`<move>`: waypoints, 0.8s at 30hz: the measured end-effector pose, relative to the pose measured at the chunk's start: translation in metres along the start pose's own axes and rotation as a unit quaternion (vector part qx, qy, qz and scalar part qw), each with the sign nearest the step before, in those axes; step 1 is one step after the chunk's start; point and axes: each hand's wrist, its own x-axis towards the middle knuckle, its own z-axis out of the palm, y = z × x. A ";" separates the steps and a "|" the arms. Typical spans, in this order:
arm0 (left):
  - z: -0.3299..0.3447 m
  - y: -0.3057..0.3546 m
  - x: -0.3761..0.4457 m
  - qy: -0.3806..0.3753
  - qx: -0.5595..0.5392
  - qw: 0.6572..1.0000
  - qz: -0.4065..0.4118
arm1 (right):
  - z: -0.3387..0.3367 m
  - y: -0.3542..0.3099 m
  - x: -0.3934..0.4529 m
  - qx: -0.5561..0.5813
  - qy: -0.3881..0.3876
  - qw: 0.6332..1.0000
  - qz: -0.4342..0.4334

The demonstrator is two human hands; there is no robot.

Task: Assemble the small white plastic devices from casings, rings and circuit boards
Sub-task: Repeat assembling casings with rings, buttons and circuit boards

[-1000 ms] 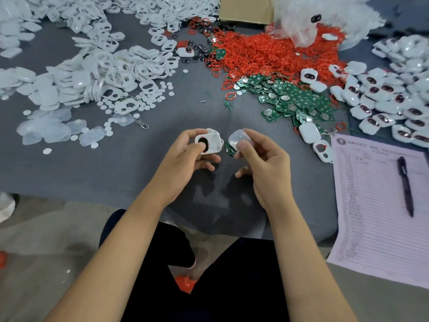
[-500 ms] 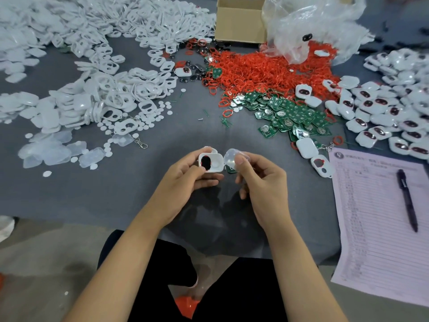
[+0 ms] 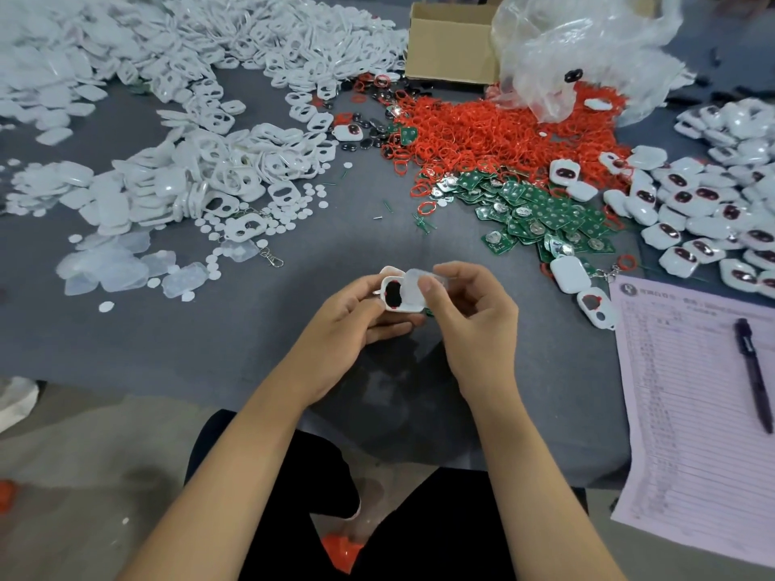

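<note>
Loose white casings (image 3: 218, 178) lay heaped at upper left. At centre frame, the left hand (image 3: 348, 325) gripped a white casing (image 3: 396, 295) with a dark opening. The right hand (image 3: 469, 320) pinched a translucent cover (image 3: 415, 283) touching that casing's right edge. Red rings (image 3: 495, 132), green circuit boards (image 3: 541, 211) and finished devices (image 3: 713, 211) occupied the upper right.

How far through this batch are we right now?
Done: a pile of closed white devices lies at the right. In hand: the left hand holds a white casing; the right hand pinches a clear cover against it. Left: large heaps of empty casings, red rings and green circuit boards.
</note>
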 end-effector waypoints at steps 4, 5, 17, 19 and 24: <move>0.000 0.000 0.000 -0.009 0.014 1.000 0.006 | 0.007 -0.004 0.000 -0.015 -0.036 0.999 -0.021; -0.001 0.000 0.000 -0.012 0.020 1.000 0.007 | 0.009 -0.004 -0.001 -0.029 -0.044 0.998 -0.031; -0.008 -0.006 0.004 -0.048 0.004 0.999 0.023 | 0.009 -0.009 -0.004 -0.034 -0.061 0.997 -0.030; -0.009 -0.007 0.004 -0.055 0.005 0.998 0.025 | 0.009 -0.010 -0.004 -0.034 -0.060 0.997 -0.032; -0.010 -0.009 0.006 -0.061 0.004 0.998 0.025 | 0.010 -0.008 -0.005 -0.038 -0.066 0.997 -0.028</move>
